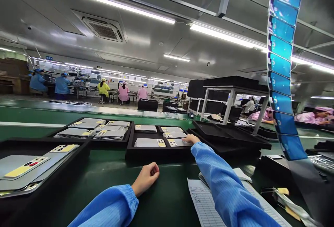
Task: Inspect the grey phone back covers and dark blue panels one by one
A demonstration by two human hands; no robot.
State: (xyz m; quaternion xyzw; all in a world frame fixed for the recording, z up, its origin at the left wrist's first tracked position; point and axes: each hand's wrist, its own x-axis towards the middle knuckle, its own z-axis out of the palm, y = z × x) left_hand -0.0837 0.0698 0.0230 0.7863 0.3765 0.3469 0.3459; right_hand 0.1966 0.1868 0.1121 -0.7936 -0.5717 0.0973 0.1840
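Currently, the right hand has bent fingers at a flat, silver-grey, yellow-cornered panel in the black rectangular tray; grip cannot be determined. Panel stacks already occupy both tray sides; remaining quantity is unclear. The left hand is curled, apparently empty.

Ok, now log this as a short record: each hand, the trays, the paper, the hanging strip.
Left hand: curled, nothing visible in it
Right hand: fingers at a pale panel, grip unclear
Middle black tray: holds that panel and others
Trays at left: hold stacked panels
Printed paper: partly hidden by right sleeve
Hanging strip: blue, at right
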